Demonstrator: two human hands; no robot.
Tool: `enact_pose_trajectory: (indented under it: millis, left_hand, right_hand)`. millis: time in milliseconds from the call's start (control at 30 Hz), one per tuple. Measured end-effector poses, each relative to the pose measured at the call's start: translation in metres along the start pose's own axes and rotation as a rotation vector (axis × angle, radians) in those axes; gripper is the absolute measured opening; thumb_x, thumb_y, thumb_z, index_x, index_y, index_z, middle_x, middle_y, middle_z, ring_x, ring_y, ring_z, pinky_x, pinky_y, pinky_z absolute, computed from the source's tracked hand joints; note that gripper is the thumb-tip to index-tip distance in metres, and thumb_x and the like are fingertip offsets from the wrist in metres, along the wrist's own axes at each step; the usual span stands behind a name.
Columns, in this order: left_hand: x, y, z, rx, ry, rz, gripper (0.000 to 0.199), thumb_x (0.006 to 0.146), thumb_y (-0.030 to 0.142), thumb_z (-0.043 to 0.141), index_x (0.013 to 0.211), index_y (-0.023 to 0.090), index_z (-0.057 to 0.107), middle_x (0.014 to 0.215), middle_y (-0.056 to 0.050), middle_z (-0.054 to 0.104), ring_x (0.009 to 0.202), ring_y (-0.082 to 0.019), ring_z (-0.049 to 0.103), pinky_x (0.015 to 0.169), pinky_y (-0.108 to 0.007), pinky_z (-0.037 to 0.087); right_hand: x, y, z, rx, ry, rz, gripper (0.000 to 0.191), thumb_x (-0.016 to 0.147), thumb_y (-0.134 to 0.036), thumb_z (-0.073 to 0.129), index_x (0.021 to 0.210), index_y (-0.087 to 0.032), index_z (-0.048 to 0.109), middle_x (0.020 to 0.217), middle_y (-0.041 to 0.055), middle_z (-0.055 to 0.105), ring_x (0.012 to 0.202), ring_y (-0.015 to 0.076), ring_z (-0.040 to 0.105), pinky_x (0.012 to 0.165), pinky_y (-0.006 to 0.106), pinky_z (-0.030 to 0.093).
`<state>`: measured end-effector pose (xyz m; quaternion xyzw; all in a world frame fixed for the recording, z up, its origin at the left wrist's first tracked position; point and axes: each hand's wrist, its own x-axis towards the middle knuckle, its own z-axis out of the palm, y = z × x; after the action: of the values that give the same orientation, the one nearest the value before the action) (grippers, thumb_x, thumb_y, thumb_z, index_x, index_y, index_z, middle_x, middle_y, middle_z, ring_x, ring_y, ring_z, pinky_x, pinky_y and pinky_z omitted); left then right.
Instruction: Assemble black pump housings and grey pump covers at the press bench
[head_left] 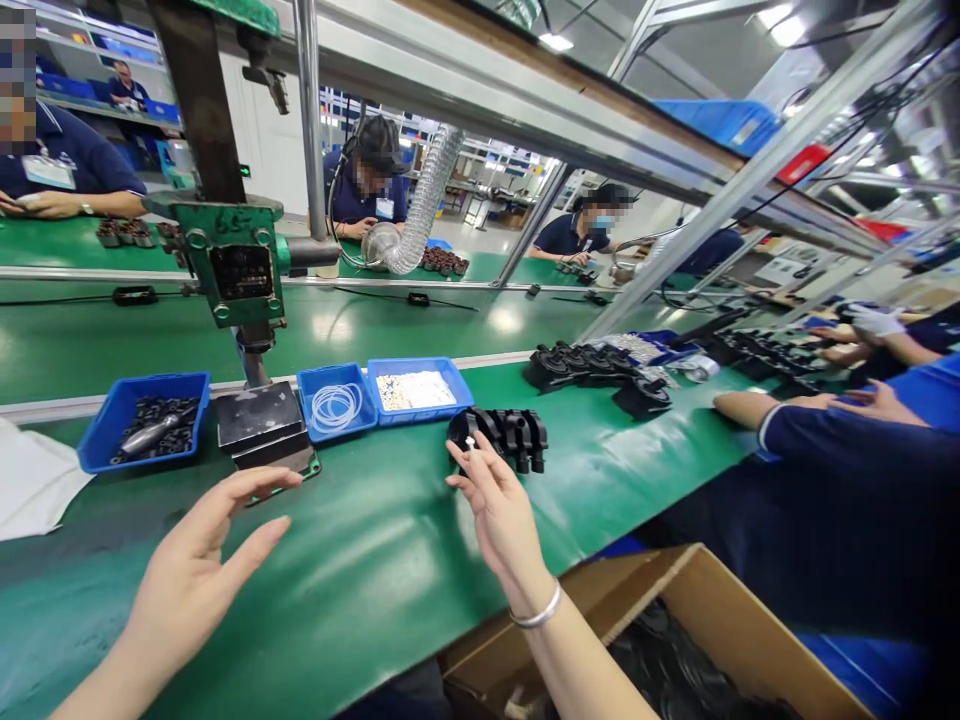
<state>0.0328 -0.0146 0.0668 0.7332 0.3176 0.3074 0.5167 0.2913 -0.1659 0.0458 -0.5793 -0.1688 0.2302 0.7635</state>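
Observation:
My left hand [206, 560] is open over the green mat, thumb and fingers apart, just in front of a black block [259, 418] under the green press [240, 265]. Between the fingertips of my right hand [495, 505] is a small white part [470, 442]. Right behind those fingers lie several black molded parts [517, 432] in a row. Beyond my hands stand a blue tray with clear tubing rings [335, 407], a blue tray of small white pieces [418, 390] and, at the left, a blue bin of small black parts [154, 425].
An open cardboard box [697, 590] with black items sits below the table's front edge. A co-worker's arm [795, 425] reaches in at the right, near black assemblies [585, 370]. White cloth [37, 480] lies at the far left. Other people sit across the bench.

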Motion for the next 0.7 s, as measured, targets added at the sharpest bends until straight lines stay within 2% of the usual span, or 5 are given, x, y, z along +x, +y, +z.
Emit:
enact_pose_trajectory:
  millis: [100, 200, 367, 500, 700]
  left_hand:
    - [0.003, -0.01, 0.014, -0.009, -0.136, -0.046, 0.039, 0.087, 0.05, 0.062, 0.119, 0.028, 0.059, 0.122, -0.005, 0.066, 0.117, -0.024, 0.06, 0.107, -0.039, 0.046]
    - [0.0, -0.021, 0.032, -0.023, -0.339, -0.097, 0.039, 0.089, 0.05, 0.059, 0.122, 0.029, 0.056, 0.122, -0.006, 0.066, 0.115, -0.024, 0.061, 0.104, -0.039, 0.047]
    - [-0.004, -0.031, 0.053, -0.153, -0.46, -0.209, 0.05, 0.088, 0.05, 0.061, 0.131, 0.027, 0.048, 0.135, -0.012, 0.057, 0.124, -0.026, 0.056, 0.108, -0.045, 0.045]
    - [-0.006, -0.035, 0.07, -0.485, -0.389, -0.334, 0.075, 0.085, 0.053, 0.065, 0.146, 0.028, 0.03, 0.154, -0.013, 0.038, 0.137, -0.028, 0.046, 0.115, -0.047, 0.038]
    - [0.0, -0.024, 0.071, -1.069, -0.027, -0.452, 0.044, 0.096, 0.042, 0.053, 0.135, 0.022, 0.048, 0.143, -0.01, 0.055, 0.128, -0.023, 0.055, 0.107, -0.04, 0.049]
  right_hand:
    - [0.01, 0.006, -0.013, -0.014, 0.071, 0.037, 0.029, 0.071, -0.045, 0.082, 0.083, -0.02, 0.074, 0.143, 0.008, 0.05, 0.124, 0.0293, 0.056, 0.09, 0.036, 0.058]
    - [0.013, 0.008, -0.019, 0.033, 0.063, 0.083, 0.033, 0.066, -0.044, 0.086, 0.083, -0.018, 0.076, 0.118, 0.0086, 0.068, 0.122, 0.0265, 0.058, 0.111, 0.04, 0.046]
    - [-0.001, -0.006, -0.013, 0.215, -0.084, 0.195, 0.022, 0.069, -0.033, 0.086, 0.082, -0.018, 0.076, 0.109, 0.0079, 0.074, 0.13, 0.0257, 0.054, 0.119, 0.039, 0.035]
    - [-0.028, -0.008, 0.012, 0.402, -0.257, 0.421, 0.012, 0.076, -0.028, 0.081, 0.079, -0.017, 0.076, 0.106, 0.0076, 0.075, 0.132, 0.0257, 0.053, 0.119, 0.038, 0.036]
    - [-0.056, 0.008, 0.05, 0.466, -0.451, 0.634, 0.009, 0.079, -0.023, 0.079, 0.079, -0.015, 0.076, 0.101, 0.0071, 0.075, 0.132, 0.0269, 0.052, 0.119, 0.037, 0.035]
